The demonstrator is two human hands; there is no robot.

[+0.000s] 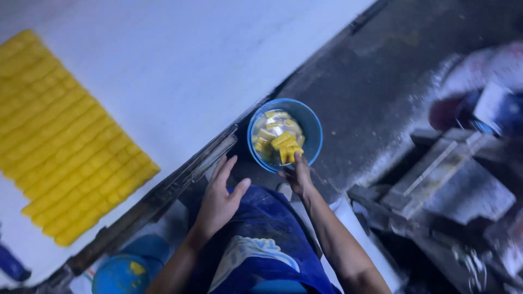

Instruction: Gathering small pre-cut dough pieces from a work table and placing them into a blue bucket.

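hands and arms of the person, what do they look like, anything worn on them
Both forearms are bare, with no sleeves in view. The left hand and the right hand wear no gloves, and no rings, watch or bands can be made out in the dim picture. The fingers are bare too. Below the arms is blue clothing with a pale marking.

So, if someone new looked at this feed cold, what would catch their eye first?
Probably the block of yellow sticks laid in tidy rows at the left of the white table. Next, the blue bowl of the same yellow pieces on the dark floor at centre, with the right hand at its near rim. The left hand hangs open beside the table's edge, above a blue apron.
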